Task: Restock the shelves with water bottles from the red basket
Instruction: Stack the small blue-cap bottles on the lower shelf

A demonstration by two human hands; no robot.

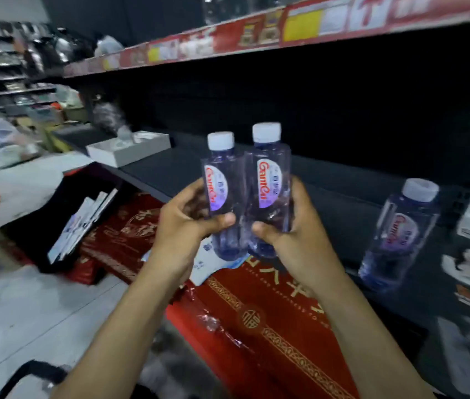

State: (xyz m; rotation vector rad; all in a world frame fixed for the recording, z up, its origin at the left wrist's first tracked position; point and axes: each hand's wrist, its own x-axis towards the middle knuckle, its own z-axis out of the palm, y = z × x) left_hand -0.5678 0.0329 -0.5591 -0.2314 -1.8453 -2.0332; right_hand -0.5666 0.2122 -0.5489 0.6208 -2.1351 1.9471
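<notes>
A shallow white cardboard box (128, 151) is shown open-topped at left rear. Red gift cartons printed with gold ornament (271, 326) are stacked below centre, and flat white packets (84, 223) are leaned just beside them. A red-and-yellow price strip (256, 33) is run across the top.

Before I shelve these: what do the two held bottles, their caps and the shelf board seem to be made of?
The left bottle and right bottle: clear plastic, blue-tinted and glossy; the background shows through and highlights glint on them. Their caps: opaque white plastic, duller finish. The shelf board: dark, matte, flat; likely painted metal, but blur leaves that open.
</notes>
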